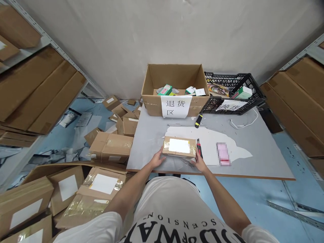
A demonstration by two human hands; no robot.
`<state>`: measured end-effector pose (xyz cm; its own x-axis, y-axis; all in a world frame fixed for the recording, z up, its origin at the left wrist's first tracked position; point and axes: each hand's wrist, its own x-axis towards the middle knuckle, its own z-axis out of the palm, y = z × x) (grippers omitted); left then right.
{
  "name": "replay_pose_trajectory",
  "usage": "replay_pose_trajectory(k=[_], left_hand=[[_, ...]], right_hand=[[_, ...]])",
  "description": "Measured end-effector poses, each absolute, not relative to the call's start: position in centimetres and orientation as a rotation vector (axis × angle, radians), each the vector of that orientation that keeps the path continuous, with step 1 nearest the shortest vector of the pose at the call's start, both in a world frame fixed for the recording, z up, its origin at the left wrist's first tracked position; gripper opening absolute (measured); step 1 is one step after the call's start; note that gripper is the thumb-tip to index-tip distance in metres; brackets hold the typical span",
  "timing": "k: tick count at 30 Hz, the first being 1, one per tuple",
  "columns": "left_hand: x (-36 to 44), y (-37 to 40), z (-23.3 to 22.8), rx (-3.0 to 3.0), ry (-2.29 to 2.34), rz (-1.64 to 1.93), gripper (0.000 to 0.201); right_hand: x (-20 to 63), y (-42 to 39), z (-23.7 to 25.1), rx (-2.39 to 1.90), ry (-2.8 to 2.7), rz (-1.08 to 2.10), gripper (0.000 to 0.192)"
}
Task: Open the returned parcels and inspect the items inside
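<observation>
A small taped cardboard box (165, 147) with a white label on top is at the front edge of the grey table (149, 135). My left hand (157, 158) grips its left end, the thumb against the side. At the right end my right hand (199, 162) holds the same box with its fingers. Just beyond that hand lies a red and black utility knife (199, 145). A pink, blurred-out item (223, 153) rests farther right on a torn white patch. The underside of the box is hidden.
At the table's back stand an open carton (152, 104) and a black plastic crate (234, 79), both holding small boxes. A black and yellow tool (198, 121) lies before them. Several labelled parcels (101, 184) pile up at the left. Cartons (298, 101) fill a right-hand shelf.
</observation>
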<state>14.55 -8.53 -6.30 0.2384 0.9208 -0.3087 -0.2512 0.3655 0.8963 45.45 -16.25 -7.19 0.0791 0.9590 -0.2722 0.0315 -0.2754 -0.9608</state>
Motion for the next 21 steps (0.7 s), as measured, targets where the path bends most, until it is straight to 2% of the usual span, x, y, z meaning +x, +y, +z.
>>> replay_pose_trajectory(k=[5, 11, 14, 17, 21], left_hand=[[15.9, -8.7, -5.9, 0.953, 1.04, 0.912, 0.064], [15.9, -8.8, -3.2, 0.969, 1.123, 0.913, 0.042], [15.6, -8.3, -1.6, 1.23, 1.209, 0.817, 0.036], [15.6, -7.3, -0.7, 1.401, 1.353, 0.687, 0.041], [15.8, -5.7, -1.0, 1.388, 1.443, 0.608, 0.045]], right_hand=[[44.0, -15.6, -6.2, -1.58, -1.104, 1.233, 0.068], [44.7, -15.0, -4.3, -1.661, -1.164, 1.192, 0.048], [45.6, -14.3, -2.6, -1.757, -1.253, 1.156, 0.042], [46.2, -13.4, -1.0, -1.911, -1.386, 1.092, 0.039], [46.1, -12.2, -0.1, -2.111, -1.542, 1.015, 0.047]])
